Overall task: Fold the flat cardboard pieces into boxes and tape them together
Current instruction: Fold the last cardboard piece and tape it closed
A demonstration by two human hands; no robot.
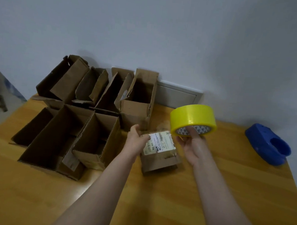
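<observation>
Left hand [136, 139] grips box [160, 159], lengthwise away.

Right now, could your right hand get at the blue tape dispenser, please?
Probably not to grasp it: the right hand grips the yellow tape roll through its core. Nothing stands between it and the blue tape dispenser, though.

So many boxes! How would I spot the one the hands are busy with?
On the wooden table, look just right of the crowd of open boxes. The small box sits between the left hand, which grips it, and the right hand holding yellow tape. It's the only closed one, white label on top.
</observation>
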